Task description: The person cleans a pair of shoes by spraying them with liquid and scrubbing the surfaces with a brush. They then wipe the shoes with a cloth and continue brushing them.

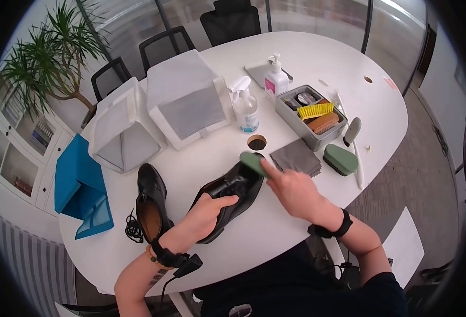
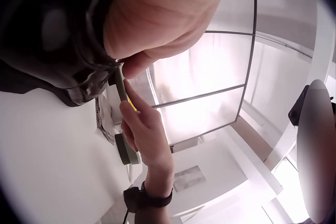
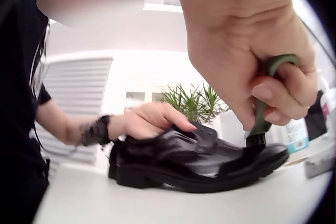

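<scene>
A glossy black shoe (image 1: 227, 193) rests sole down on the white table, its toe toward the far side. My left hand (image 1: 204, 215) grips it around the opening, thumb across the tongue area; in the right wrist view that hand (image 3: 152, 120) is at the shoe's rear half. My right hand (image 1: 295, 193) holds a green brush (image 1: 253, 164) at the toe. The right wrist view has the fingers curled round the brush (image 3: 260, 113), its dark bristles touching the upper near the toe (image 3: 273, 155). A second black shoe (image 1: 151, 203) stands to the left, beside black laces (image 1: 133, 228).
A grey cloth (image 1: 296, 157), another green brush (image 1: 341, 159) and a grey tray of brushes (image 1: 317, 138) lie at the right. Beyond stand a clear spray bottle (image 1: 247, 113), a white pump bottle (image 1: 276, 82) and white fabric boxes (image 1: 188, 100). A blue box (image 1: 80, 182) is far left.
</scene>
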Action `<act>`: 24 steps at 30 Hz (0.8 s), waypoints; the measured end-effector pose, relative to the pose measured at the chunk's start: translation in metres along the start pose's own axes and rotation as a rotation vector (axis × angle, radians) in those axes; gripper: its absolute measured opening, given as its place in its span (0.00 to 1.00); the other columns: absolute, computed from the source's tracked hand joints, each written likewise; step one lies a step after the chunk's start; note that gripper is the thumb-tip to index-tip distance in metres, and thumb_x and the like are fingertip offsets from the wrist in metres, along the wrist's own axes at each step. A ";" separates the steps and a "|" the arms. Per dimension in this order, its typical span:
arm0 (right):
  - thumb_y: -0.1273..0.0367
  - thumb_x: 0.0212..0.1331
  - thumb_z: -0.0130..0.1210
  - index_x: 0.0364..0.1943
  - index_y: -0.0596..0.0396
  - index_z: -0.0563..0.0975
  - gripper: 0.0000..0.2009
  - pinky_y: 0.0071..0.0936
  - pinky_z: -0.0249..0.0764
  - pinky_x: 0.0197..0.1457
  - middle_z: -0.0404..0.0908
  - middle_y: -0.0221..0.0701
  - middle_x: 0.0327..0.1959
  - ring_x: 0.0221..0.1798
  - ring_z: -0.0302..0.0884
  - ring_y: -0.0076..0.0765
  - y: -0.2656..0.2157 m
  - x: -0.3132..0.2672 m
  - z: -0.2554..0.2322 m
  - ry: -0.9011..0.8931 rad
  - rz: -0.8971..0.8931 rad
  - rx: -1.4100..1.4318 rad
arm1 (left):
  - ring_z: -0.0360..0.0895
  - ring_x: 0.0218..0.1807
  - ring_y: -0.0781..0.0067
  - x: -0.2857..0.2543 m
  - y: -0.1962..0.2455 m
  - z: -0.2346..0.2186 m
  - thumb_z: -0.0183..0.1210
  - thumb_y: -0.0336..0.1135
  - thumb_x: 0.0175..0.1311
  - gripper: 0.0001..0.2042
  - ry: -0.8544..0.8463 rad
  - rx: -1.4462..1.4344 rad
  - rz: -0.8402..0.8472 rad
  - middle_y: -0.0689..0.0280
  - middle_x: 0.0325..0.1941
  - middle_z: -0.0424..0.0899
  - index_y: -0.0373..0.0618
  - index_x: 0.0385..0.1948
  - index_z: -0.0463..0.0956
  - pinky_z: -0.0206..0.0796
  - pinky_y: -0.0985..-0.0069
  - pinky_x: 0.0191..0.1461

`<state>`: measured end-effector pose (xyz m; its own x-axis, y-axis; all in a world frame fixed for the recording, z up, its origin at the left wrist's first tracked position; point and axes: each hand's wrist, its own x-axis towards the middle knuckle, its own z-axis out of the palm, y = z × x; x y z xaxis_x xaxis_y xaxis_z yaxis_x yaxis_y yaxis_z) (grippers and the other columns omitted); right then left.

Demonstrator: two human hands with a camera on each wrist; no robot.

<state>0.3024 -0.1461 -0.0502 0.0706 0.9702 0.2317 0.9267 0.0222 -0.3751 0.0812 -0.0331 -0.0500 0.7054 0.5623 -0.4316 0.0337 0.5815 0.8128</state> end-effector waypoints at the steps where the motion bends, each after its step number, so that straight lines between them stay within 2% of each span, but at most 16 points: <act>1: 0.68 0.67 0.56 0.71 0.58 0.66 0.28 0.47 0.75 0.31 0.77 0.46 0.20 0.26 0.79 0.55 -0.005 -0.003 -0.001 0.002 -0.002 0.001 | 0.82 0.55 0.72 0.000 -0.002 0.000 0.60 0.23 0.67 0.18 0.005 0.006 0.018 0.62 0.55 0.83 0.37 0.59 0.75 0.75 0.74 0.60; 3: 0.68 0.66 0.57 0.71 0.58 0.66 0.29 0.47 0.74 0.29 0.77 0.45 0.20 0.25 0.79 0.55 -0.015 -0.009 -0.003 -0.084 -0.121 0.056 | 0.82 0.54 0.74 -0.001 -0.004 0.001 0.61 0.24 0.67 0.17 0.010 0.016 0.026 0.64 0.54 0.84 0.37 0.57 0.76 0.74 0.75 0.59; 4: 0.68 0.66 0.58 0.71 0.56 0.67 0.28 0.46 0.73 0.28 0.77 0.44 0.20 0.24 0.78 0.54 -0.014 -0.009 -0.005 -0.046 -0.125 0.001 | 0.81 0.53 0.74 -0.002 -0.004 0.001 0.62 0.23 0.66 0.17 0.009 0.031 0.031 0.64 0.53 0.84 0.37 0.57 0.76 0.73 0.75 0.59; 5: 0.68 0.66 0.58 0.71 0.56 0.67 0.28 0.46 0.73 0.28 0.77 0.44 0.20 0.24 0.78 0.54 -0.009 -0.005 -0.006 -0.045 -0.120 0.001 | 0.81 0.53 0.74 -0.002 -0.003 0.002 0.62 0.23 0.66 0.18 0.007 0.044 0.038 0.64 0.53 0.84 0.37 0.57 0.76 0.73 0.75 0.59; 7: 0.67 0.66 0.58 0.70 0.53 0.69 0.28 0.46 0.73 0.27 0.77 0.44 0.20 0.23 0.78 0.54 0.003 0.004 -0.006 0.057 0.013 -0.091 | 0.81 0.53 0.74 -0.004 -0.002 0.004 0.62 0.23 0.65 0.18 0.008 0.044 0.035 0.64 0.53 0.84 0.37 0.57 0.76 0.73 0.75 0.59; 9: 0.67 0.66 0.58 0.71 0.51 0.69 0.28 0.45 0.73 0.27 0.77 0.44 0.21 0.23 0.78 0.53 0.004 0.003 -0.008 0.034 0.020 -0.076 | 0.81 0.53 0.74 -0.002 0.001 0.005 0.62 0.22 0.65 0.18 0.012 0.041 0.046 0.64 0.53 0.84 0.38 0.57 0.77 0.72 0.75 0.59; 11: 0.67 0.65 0.58 0.70 0.50 0.69 0.28 0.46 0.73 0.27 0.77 0.43 0.21 0.22 0.78 0.54 -0.008 -0.009 -0.007 -0.023 -0.159 0.033 | 0.81 0.53 0.74 -0.002 -0.002 0.003 0.62 0.22 0.65 0.17 0.031 0.058 0.033 0.64 0.53 0.84 0.37 0.56 0.77 0.72 0.74 0.59; 13: 0.67 0.65 0.59 0.71 0.50 0.69 0.28 0.46 0.73 0.28 0.77 0.43 0.20 0.23 0.78 0.54 -0.009 -0.009 -0.009 -0.049 -0.139 -0.010 | 0.81 0.53 0.74 -0.002 -0.002 0.002 0.61 0.22 0.65 0.17 0.019 0.051 0.025 0.64 0.53 0.84 0.37 0.56 0.77 0.72 0.75 0.59; 16: 0.67 0.66 0.58 0.72 0.49 0.68 0.29 0.47 0.72 0.29 0.75 0.44 0.19 0.25 0.78 0.54 0.009 0.007 -0.011 -0.011 0.046 -0.034 | 0.81 0.53 0.74 -0.002 -0.004 0.003 0.61 0.22 0.65 0.16 0.024 0.038 0.024 0.65 0.53 0.84 0.37 0.56 0.77 0.72 0.75 0.58; 17: 0.67 0.66 0.58 0.72 0.49 0.68 0.29 0.47 0.72 0.29 0.75 0.44 0.19 0.25 0.78 0.54 0.008 0.006 -0.011 -0.006 0.039 -0.037 | 0.81 0.52 0.75 -0.002 -0.002 0.004 0.61 0.22 0.66 0.16 0.037 0.032 0.031 0.65 0.53 0.84 0.37 0.55 0.77 0.72 0.75 0.58; 19: 0.67 0.66 0.57 0.71 0.49 0.69 0.28 0.47 0.72 0.29 0.76 0.44 0.19 0.25 0.78 0.55 0.004 -0.004 -0.006 -0.021 -0.144 0.055 | 0.81 0.52 0.75 -0.001 -0.002 0.002 0.61 0.22 0.66 0.16 0.040 0.037 0.031 0.65 0.53 0.84 0.37 0.55 0.77 0.72 0.75 0.58; 21: 0.68 0.66 0.56 0.70 0.48 0.70 0.27 0.47 0.73 0.30 0.76 0.44 0.19 0.25 0.78 0.55 -0.006 -0.007 -0.009 -0.060 -0.133 0.064 | 0.81 0.52 0.75 0.000 -0.003 0.002 0.61 0.22 0.66 0.16 0.033 0.047 0.019 0.65 0.52 0.84 0.37 0.55 0.77 0.72 0.75 0.58; 24: 0.68 0.65 0.57 0.69 0.48 0.70 0.26 0.48 0.73 0.31 0.76 0.44 0.19 0.26 0.79 0.55 0.004 0.004 -0.011 -0.009 0.019 -0.033 | 0.81 0.52 0.75 -0.003 -0.005 0.002 0.61 0.23 0.66 0.16 0.021 0.030 0.039 0.65 0.52 0.84 0.37 0.55 0.77 0.72 0.75 0.58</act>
<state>0.3104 -0.1445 -0.0413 0.0854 0.9726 0.2163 0.9370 -0.0046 -0.3492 0.0805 -0.0383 -0.0519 0.6916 0.5964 -0.4074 0.0284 0.5412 0.8404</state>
